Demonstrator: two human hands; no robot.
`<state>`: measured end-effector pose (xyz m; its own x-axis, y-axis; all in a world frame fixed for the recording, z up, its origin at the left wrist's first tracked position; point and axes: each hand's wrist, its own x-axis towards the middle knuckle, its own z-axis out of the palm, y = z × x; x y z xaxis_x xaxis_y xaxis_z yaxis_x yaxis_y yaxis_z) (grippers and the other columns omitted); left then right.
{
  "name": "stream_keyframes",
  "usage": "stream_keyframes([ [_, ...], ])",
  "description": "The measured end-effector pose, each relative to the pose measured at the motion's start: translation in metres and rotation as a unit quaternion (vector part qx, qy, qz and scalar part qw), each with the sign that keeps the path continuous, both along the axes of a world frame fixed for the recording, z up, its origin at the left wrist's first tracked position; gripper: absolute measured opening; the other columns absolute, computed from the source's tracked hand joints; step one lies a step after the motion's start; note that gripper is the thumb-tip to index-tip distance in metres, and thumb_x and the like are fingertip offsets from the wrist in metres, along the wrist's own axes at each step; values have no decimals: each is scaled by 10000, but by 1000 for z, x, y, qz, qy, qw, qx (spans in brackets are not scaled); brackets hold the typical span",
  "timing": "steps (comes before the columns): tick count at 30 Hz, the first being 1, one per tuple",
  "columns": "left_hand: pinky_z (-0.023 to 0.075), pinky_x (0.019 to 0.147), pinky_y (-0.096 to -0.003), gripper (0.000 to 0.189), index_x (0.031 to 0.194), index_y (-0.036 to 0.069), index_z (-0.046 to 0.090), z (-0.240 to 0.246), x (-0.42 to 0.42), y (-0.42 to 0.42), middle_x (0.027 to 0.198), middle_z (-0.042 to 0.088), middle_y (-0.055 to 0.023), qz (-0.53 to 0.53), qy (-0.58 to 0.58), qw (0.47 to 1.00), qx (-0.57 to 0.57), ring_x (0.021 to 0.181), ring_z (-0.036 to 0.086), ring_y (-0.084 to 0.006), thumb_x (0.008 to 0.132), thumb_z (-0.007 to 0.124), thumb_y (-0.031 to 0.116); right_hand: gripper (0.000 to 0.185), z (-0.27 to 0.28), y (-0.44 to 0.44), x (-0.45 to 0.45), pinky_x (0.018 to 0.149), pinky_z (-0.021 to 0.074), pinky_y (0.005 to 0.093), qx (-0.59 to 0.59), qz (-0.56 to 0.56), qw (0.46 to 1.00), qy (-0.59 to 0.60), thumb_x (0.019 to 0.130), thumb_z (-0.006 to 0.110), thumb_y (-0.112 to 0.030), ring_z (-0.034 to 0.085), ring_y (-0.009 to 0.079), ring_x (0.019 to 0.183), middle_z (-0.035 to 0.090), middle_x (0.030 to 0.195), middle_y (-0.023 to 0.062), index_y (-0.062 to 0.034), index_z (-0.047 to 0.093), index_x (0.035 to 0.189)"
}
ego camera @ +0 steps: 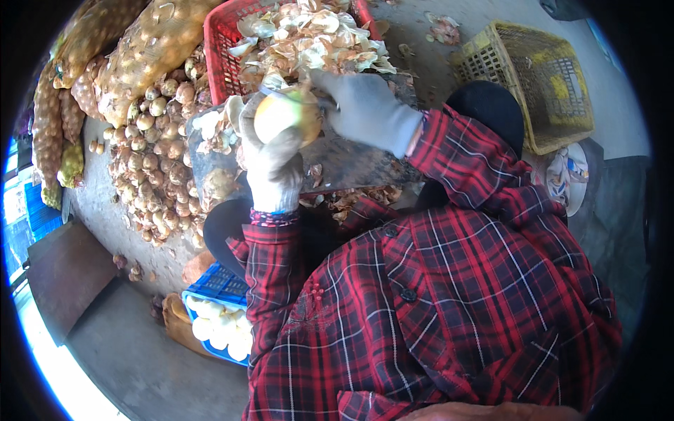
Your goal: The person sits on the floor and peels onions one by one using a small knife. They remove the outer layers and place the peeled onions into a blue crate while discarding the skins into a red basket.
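Note:
My left hand [274, 163], in a whitish knit glove, grips a large onion [281, 118] from below and the side. Part of the onion's surface is pale and bare, and brownish skin shows on its right side. My right hand [366, 108], gloved too, is closed at the onion's upper right around what looks like a small knife [284, 97]. Its thin blade lies across the top of the onion; the handle is hidden in the glove. Beneath both hands is a dark board [347, 163] with scraps of skin on it.
A red plastic crate [213, 58] heaped with onion skins [321, 31] stands beyond the board. Loose onions [158, 152] and filled mesh sacks [158, 47] lie on the left. A blue crate [213, 347] holds peeled onions [224, 323]. A yellow crate [508, 68] stands at right.

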<state>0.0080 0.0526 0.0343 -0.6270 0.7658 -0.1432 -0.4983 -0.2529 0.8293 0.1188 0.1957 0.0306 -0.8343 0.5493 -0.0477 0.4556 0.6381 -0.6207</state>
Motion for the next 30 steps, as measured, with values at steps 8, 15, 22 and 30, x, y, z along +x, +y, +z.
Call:
stream_keyframes([
  [8, 514, 948, -387, 940, 1385, 8, 400, 8, -19, -8, 1243, 525, -158, -18, 87, 996, -3, 1123, 570, -291, 607, 878, 231, 340, 3, 7, 1, 759, 541, 335, -311, -29, 941, 133, 848, 627, -152, 683, 246, 806, 698, 936, 160, -59, 653, 1175],
  [15, 506, 944, -420, 903, 1439, 30, 337, 7, -25, -9, 1260, 520, -164, 9, 128, 991, -25, 1145, 546, -296, 696, 806, 235, 346, -12, -1, -2, 782, 550, 367, -82, 90, 965, 233, 831, 640, -135, 694, 258, 880, 705, 998, 107, -106, 650, 1176],
  [22, 524, 934, -478, 841, 1433, 34, 334, 5, -35, -14, 1261, 511, -202, -4, 108, 994, -17, 1124, 562, -335, 738, 768, 230, 359, -10, 0, 7, 809, 542, 387, 31, 90, 989, 114, 803, 634, -131, 680, 287, 888, 696, 974, 120, -122, 656, 1161],
  [30, 535, 907, -448, 965, 1469, 29, 284, 4, -30, -15, 1249, 514, -204, -102, 140, 984, -52, 1113, 573, -324, 692, 806, 263, 339, -5, 12, 3, 838, 524, 307, -261, 9, 964, 45, 860, 621, -100, 675, 161, 923, 711, 1032, 110, -53, 645, 1194],
])
